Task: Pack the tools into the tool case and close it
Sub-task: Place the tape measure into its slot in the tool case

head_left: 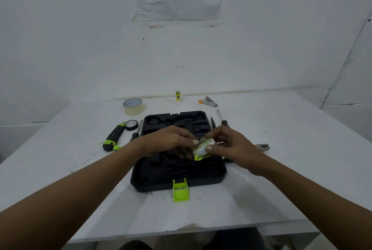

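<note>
A white table (281, 169) carries an open black tool case (177, 173), which lies directly beneath both hands with its moulded recesses facing up and a lime-green latch (180, 189) hanging over its near edge, below the hands. The left hand (171, 141) and right hand (231, 145) meet above the middle of the case, both pinching a small yellow-green and white packet (201, 148) between thumb and fingers. To the left of the left hand lie a green-and-black knife (112, 137), a black tape roll (131, 125) and a screwdriver (136, 131). Beyond the right hand lies a second screwdriver (222, 119); pliers (262, 146) show just to its right. Farther beyond both hands stand a clear tape roll (133, 106), a glue stick (178, 94) and a stapler (208, 101).
</note>
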